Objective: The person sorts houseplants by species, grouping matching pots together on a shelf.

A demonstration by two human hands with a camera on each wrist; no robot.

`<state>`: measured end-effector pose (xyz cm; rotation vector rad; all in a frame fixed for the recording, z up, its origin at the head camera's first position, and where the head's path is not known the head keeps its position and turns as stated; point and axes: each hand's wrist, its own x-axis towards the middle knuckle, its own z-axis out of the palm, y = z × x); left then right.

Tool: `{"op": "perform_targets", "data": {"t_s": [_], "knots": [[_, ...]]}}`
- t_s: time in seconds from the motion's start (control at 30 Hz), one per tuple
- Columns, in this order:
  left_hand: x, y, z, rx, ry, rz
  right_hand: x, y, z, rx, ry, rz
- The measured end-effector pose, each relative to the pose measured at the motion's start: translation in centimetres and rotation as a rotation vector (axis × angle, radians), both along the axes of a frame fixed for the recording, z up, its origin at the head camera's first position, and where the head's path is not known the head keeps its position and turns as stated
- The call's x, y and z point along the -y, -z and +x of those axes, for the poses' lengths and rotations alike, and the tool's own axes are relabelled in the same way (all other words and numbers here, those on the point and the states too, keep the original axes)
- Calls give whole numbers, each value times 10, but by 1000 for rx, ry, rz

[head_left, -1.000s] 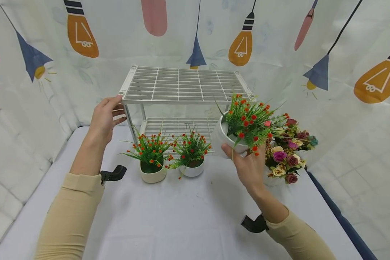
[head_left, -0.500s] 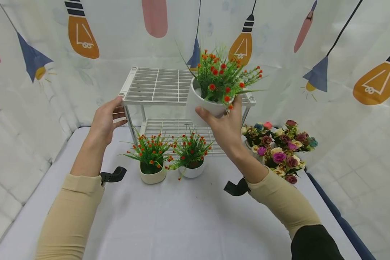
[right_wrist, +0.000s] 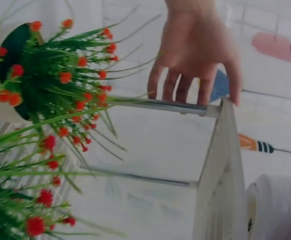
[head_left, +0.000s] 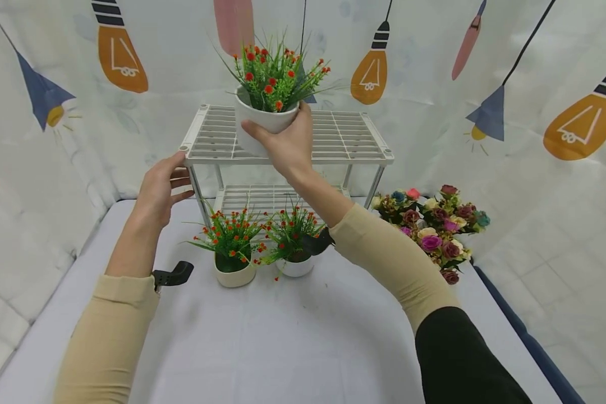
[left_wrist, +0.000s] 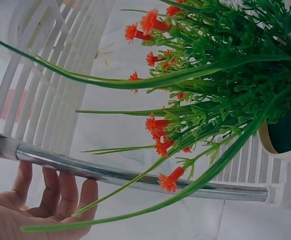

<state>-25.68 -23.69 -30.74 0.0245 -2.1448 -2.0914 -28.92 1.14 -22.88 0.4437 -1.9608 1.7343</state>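
Note:
My right hand [head_left: 288, 140] grips a white pot holding an artificial plant [head_left: 267, 120] with red flowers and grassy leaves. The pot is over the left half of the top tier of a white two-tier wire rack [head_left: 343, 134]; its base overlaps the tier's front edge in the head view. My left hand [head_left: 156, 191] touches the rack's front left corner, fingers extended against the metal post [left_wrist: 110, 175]. In front of the rack stand two similar plants, one in a cream pot [head_left: 234, 276], the other in a white pot [head_left: 295, 267], partly covered by the right wrist's black camera mount.
Several artificial rose bunches [head_left: 434, 230] stand right of the rack, near the table's right edge. The lower tier [head_left: 252, 196] sits behind the two plants. A white cloth [head_left: 262, 336] covers the table, and a printed curtain [head_left: 424, 140] hangs behind.
My right hand has carried the potted plant left and up, from beside the roses to over the rack's top tier. The left hand stays at the rack's corner.

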Motion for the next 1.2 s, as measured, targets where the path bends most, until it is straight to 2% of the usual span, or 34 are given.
{"op": "perform_targets", "data": {"t_s": [0.17, 0.3, 0.5, 0.63, 0.77, 0.93, 1.03, 1.2], "knots": [[0, 1, 0, -2, -2, -12, 22, -7, -16, 99, 54, 81], [0, 2, -1, -4, -3, 8, 40, -12, -23, 186, 103, 174], [0, 4, -2, -11, -9, -33, 62, -15, -33, 303, 139, 287], [1, 5, -3, -11, -6, -24, 68, -14, -40, 304, 133, 332], [1, 5, -4, -8, -10, -11, 68, -14, -46, 268, 107, 434], [1, 6, -4, 0, -17, -3, 58, -14, -45, 238, 42, 542], [1, 6, -4, 1, -22, 27, 47, -13, -40, 225, -3, 539], [0, 5, -5, -12, -22, 31, 23, -16, -23, 216, -70, 448]]}}
